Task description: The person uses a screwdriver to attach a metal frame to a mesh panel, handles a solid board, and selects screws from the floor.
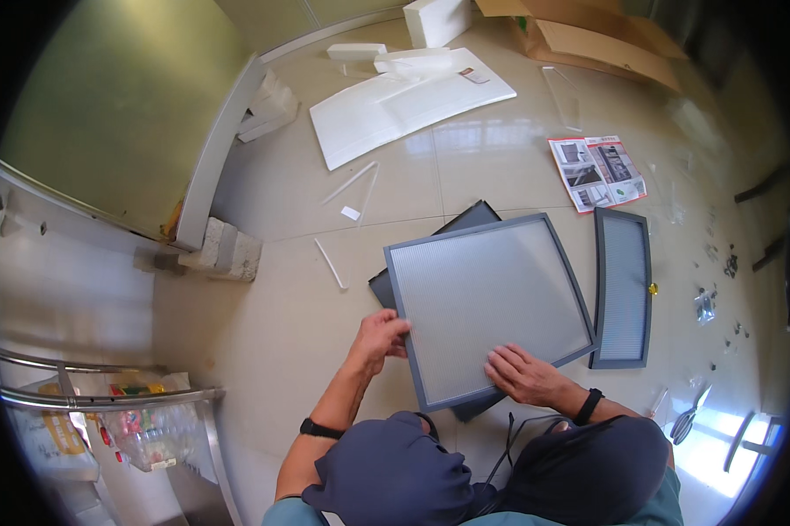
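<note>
A large grey-framed door panel (491, 307) with a ribbed, translucent sheet lies in front of me, over a dark flat panel (478, 215) whose corners stick out beneath it. My left hand (383, 340) is closed at the left edge of the frame, fingers bent against it. Across the near edge lies my right hand (524, 375), fingers over the sheet and gripping there; its thumb is not clearly visible. Just right of the large panel is a narrow grey-framed panel (623, 289) with a similar ribbed sheet.
White foam sheets (412, 101) and an open cardboard box (605, 48) lie at the back. A printed leaflet (596, 171) is on the tiled floor. Screws and small bags (704, 305) are scattered right, near scissors (691, 414). A metal rack (106, 401) stands left.
</note>
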Demonstrator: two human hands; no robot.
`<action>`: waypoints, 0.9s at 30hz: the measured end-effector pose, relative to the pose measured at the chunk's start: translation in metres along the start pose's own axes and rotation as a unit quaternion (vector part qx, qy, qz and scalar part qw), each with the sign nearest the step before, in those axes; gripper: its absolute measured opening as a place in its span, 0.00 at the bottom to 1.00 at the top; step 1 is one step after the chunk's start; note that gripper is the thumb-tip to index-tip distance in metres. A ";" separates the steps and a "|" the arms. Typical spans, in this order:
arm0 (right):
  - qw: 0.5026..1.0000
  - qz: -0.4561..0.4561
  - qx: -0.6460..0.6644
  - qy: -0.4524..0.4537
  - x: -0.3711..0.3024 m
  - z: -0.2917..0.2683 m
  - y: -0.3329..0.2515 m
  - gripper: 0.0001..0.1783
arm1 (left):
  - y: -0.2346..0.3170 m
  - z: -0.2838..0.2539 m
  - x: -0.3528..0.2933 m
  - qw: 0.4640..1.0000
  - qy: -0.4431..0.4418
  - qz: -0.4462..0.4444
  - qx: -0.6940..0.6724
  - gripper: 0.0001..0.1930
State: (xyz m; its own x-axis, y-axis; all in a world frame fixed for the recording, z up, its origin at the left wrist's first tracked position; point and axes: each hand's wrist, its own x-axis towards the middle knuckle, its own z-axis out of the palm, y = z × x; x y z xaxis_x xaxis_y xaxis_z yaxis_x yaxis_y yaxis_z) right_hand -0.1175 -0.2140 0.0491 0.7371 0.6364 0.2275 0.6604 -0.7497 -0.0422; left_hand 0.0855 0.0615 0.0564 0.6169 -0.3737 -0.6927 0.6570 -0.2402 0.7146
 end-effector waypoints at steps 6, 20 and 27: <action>1.000 -0.010 0.019 0.009 -0.023 0.006 0.000 0.22 | 0.035 0.013 0.046 0.994 0.048 0.081 -0.047 0.11; 0.999 0.008 -0.005 -0.037 -0.037 0.016 -0.002 0.24 | -0.006 0.021 0.085 0.966 0.159 0.188 0.085 0.12; 0.999 0.003 0.009 -0.050 -0.035 0.010 0.000 0.24 | 0.004 0.017 0.077 0.969 0.164 0.148 0.115 0.14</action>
State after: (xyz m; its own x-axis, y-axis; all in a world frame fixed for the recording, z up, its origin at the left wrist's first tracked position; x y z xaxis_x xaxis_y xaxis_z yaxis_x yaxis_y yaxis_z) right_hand -0.1416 -0.2350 0.0318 0.7517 0.6467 0.1294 0.6569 -0.7515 -0.0604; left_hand 0.1286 0.0164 0.0073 0.8924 -0.1618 -0.4213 0.3399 -0.3731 0.8633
